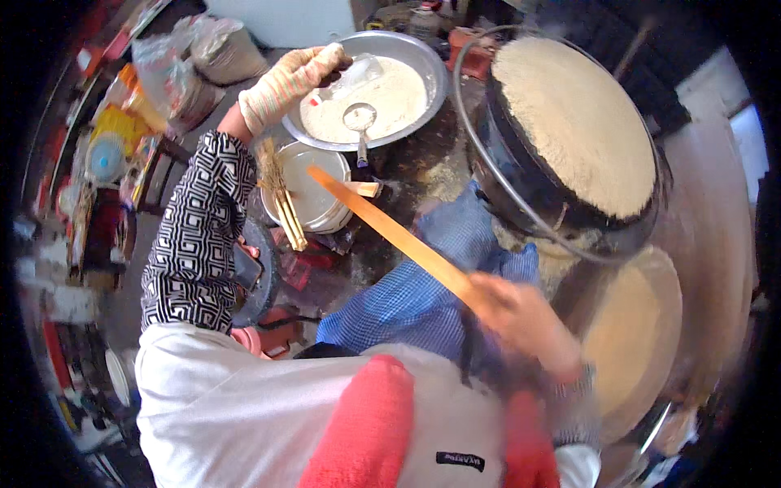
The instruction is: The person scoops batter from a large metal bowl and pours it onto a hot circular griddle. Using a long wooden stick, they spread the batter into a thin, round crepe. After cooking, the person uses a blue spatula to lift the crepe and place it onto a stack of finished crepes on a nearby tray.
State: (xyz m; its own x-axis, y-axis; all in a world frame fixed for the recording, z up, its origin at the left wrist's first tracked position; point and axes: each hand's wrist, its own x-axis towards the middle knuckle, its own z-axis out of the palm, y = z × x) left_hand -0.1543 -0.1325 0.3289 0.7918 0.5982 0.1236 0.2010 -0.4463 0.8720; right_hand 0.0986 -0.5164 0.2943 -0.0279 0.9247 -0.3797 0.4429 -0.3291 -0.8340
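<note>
My left hand (296,85), in a pale knitted glove, is over a wide metal basin (436,91) of pale flour-like powder. A clear plastic scoop or cup (364,70) lies by its curled fingers; their grip is hidden. A small round ladle (360,117) rests in the powder, its handle over the rim. My right hand (531,320), blurred, grips one end of a long flat wooden strip (396,235). The strip's far end is above a white tub (314,174) of cloudy liquid. A straw brush (280,189) lies across the tub's left rim.
To the right stands a dark round drum-like stove (518,158), its top covered by a pale, grainy layer (579,122), with a metal hoop (464,125) around it. Below is a round tan disc (637,341). Blue checked cloth (403,299) drapes before me. Plastic bags (226,52) sit upper left.
</note>
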